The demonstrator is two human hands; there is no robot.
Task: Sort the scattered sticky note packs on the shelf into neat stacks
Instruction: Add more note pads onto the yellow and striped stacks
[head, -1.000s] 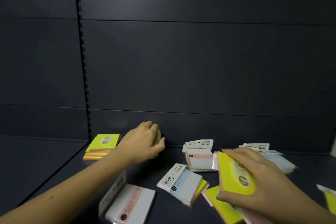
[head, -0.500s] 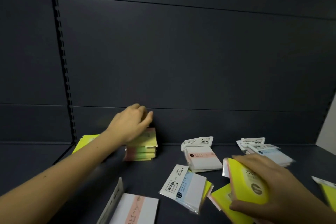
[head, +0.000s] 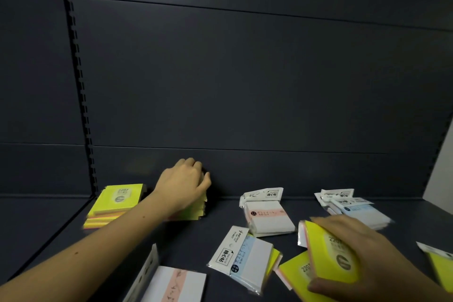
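Note:
My left hand (head: 184,185) rests on top of a small stack of pastel sticky note packs (head: 193,213) near the shelf's back wall, fingers curled over it. Left of it lies a neon yellow stack (head: 115,203) in the corner. My right hand (head: 362,250) grips a neon yellow pack (head: 328,252) held on edge above another yellow pack (head: 296,270). White packs with a pink band (head: 268,216), a blue band (head: 245,257), and a further pink one (head: 176,284) lie scattered on the shelf. A blue-banded pile (head: 355,208) sits at the back right.
The dark shelf floor (head: 215,233) ends at a dark back panel (head: 245,81). A slotted upright (head: 78,81) runs down the left side. Another yellow pack (head: 438,265) pokes in at the right edge.
My left hand has come down onto the pastel stack and now covers its top. My right hand keeps the yellow pack, shifted slightly. The view has panned a little.

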